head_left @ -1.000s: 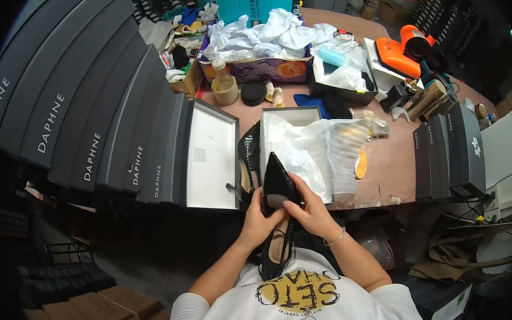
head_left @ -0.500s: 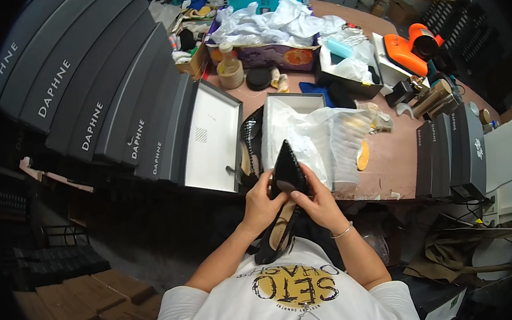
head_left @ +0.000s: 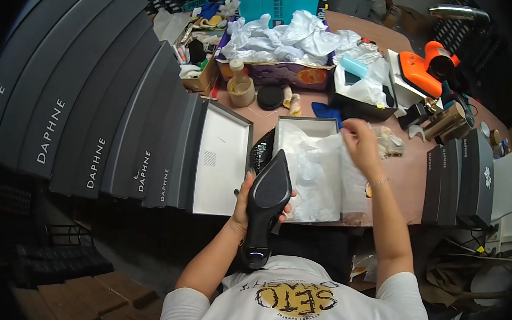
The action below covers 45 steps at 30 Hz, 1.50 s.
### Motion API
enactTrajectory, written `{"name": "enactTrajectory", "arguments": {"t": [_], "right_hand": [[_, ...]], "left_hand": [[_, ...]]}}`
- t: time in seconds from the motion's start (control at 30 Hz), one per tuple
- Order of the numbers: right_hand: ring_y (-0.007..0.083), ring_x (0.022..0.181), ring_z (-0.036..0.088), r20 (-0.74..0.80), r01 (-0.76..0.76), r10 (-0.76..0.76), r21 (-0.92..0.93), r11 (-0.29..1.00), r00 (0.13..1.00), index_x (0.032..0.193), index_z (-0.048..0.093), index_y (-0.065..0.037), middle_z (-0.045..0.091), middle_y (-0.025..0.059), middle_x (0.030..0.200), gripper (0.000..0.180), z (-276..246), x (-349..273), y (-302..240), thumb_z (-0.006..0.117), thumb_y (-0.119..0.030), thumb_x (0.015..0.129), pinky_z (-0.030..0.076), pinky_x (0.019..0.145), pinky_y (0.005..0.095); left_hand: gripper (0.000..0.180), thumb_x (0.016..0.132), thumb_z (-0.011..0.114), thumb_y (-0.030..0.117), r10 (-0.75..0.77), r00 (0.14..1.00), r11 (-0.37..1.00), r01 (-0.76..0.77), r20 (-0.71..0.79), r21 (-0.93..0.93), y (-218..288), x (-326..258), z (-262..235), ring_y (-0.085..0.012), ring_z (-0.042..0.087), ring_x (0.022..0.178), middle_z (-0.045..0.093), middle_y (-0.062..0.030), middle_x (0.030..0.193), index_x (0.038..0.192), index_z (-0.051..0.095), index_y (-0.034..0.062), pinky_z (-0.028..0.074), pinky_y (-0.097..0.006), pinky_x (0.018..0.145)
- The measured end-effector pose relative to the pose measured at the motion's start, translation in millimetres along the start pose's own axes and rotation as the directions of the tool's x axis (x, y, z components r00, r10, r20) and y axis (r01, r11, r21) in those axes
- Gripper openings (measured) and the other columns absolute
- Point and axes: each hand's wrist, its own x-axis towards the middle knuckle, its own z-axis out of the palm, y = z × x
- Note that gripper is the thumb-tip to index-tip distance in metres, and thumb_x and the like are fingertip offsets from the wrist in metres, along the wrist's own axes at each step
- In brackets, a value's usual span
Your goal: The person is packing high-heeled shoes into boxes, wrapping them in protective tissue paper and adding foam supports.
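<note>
My left hand (head_left: 246,206) is closed around a black pointed shoe (head_left: 270,186), its dark sole turned up and its heel toward my shirt. My right hand (head_left: 362,145) is raised over the right edge of the open shoe box (head_left: 331,208), fingers curled together; what they pinch, if anything, does not show clearly. White tissue paper (head_left: 310,171) lies in that box. A translucent wrapping sheet (head_left: 353,182) spreads over its right side, beside my right wrist. The other black shoe (head_left: 262,150) sits between the box and its upright grey-white lid (head_left: 222,156), partly hidden.
Dark shoe boxes (head_left: 109,129) stand in a long row at left; several more (head_left: 458,174) stand at right. Behind are a jar with a brush-like top (head_left: 240,89), a black round lid (head_left: 270,97), a carton of crumpled paper (head_left: 285,73) and an orange tool (head_left: 421,75).
My right hand has let go of the shoe and moved up and right to the wrapping sheet. My left hand alone now holds the shoe, turned sole up and shifted left.
</note>
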Motion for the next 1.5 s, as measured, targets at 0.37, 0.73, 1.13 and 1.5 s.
{"name": "enactTrajectory", "arguments": {"t": [0.37, 0.73, 1.13, 1.5], "right_hand": [[0.0395, 0.101, 0.055, 0.187, -0.05, 0.121, -0.343, 0.938, 0.975, 0.107, 0.049, 0.001, 0.056, 0.0223, 0.108, 0.038, 30.4, 29.8, 153.4, 0.068, -0.006, 0.075, 0.046, 0.087, 0.0414], [0.0315, 0.097, 0.055, 0.368, 0.488, -0.437, -0.054, 0.871, 0.821, 0.118, 0.053, -0.008, 0.054, 0.0135, 0.109, 0.039, 178.3, 150.5, 28.6, 0.064, -0.012, 0.081, 0.048, 0.081, 0.0404], [0.0333, 0.087, 0.065, 0.386, -0.003, -0.119, 0.302, 0.953, 0.915, 0.112, 0.063, -0.003, 0.065, 0.0212, 0.09, 0.028, 95.5, 65.4, -55.6, 0.055, -0.012, 0.087, 0.05, 0.077, 0.0366], [0.0333, 0.068, 0.058, 0.219, 0.002, -0.047, 0.201, 0.98, 0.975, 0.083, 0.057, -0.005, 0.056, 0.0138, 0.075, 0.01, 57.5, -127.5, -135.0, 0.067, -0.007, 0.08, 0.047, 0.06, 0.0394]], "left_hand": [[0.095, 0.081, 0.041, 0.077, -0.018, 1.0, 0.997, 0.018, 0.001, -0.073, -9.8, 20.9, -32.9, -0.0275, 0.064, 0.081, 0.055, -0.0255, 0.114, 0.143, 0.029, 0.0063, 0.055, -0.036, 0.061], [0.096, 0.082, 0.045, 0.075, -0.135, 0.991, 0.983, 0.134, 0.001, -0.124, -5.1, 24.9, -54.8, -0.0301, 0.063, 0.086, 0.05, -0.0291, 0.12, 0.146, 0.023, 0.0065, 0.055, -0.034, 0.065], [0.091, 0.084, 0.03, 0.078, -0.024, 0.994, 0.999, 0.019, -0.106, -0.048, -14.4, 9.8, -45.1, -0.0263, 0.065, 0.075, 0.058, -0.0229, 0.108, 0.134, 0.041, 0.0026, 0.057, -0.034, 0.06], [0.072, 0.09, 0.03, 0.068, -0.026, 0.987, 0.94, 0.078, -0.158, 0.331, -71.3, -57.7, -42.3, -0.0227, 0.063, 0.068, 0.063, -0.0157, 0.081, 0.107, 0.055, 0.0027, 0.051, -0.032, 0.059]]}}
